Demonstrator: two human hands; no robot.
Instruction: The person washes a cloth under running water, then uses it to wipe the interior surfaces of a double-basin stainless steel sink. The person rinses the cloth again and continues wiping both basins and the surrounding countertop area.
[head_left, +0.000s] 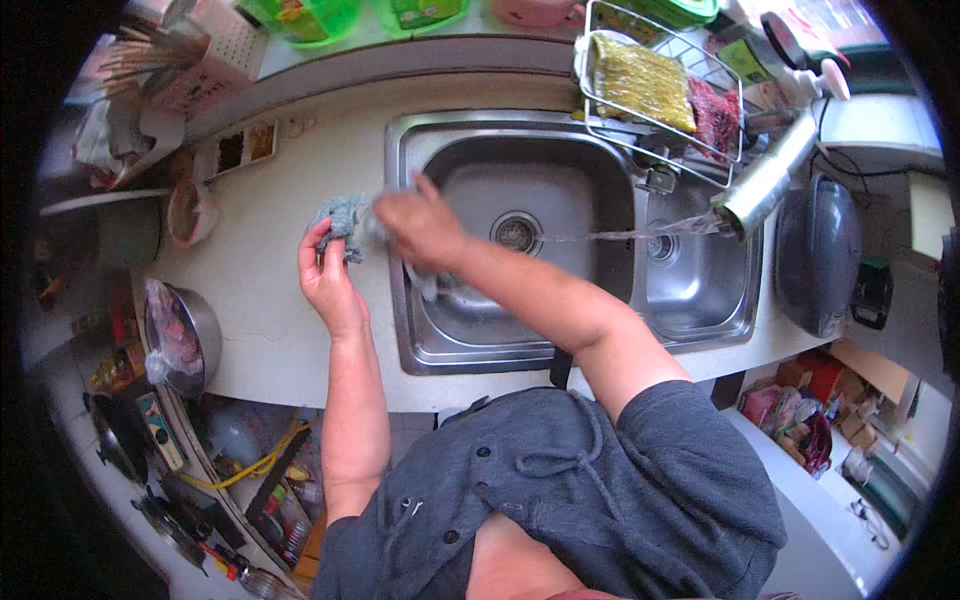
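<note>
My left hand (330, 281) is over the pale countertop (277, 330), left of the steel sink, and pinches a grey-blue cloth or scrubber (345, 217) between thumb and fingers. My right hand (420, 225) is blurred by motion above the left rim of the large basin (574, 180), just right of the cloth. Something pale or shiny shows at its fingers, but whether it is held cannot be made out. Under my right wrist, a blurred, pale shiny thing (426, 283) is at the basin's left side.
Water runs from a shiny metal spout (772, 180) over the small basin (705, 292) towards the large basin's drain (516, 231). Behind it, a wire rack (739, 124) holds yellow and red scrubbing cloths. A metal bowl (202, 337) with a plastic bag stands at the counter's left edge.
</note>
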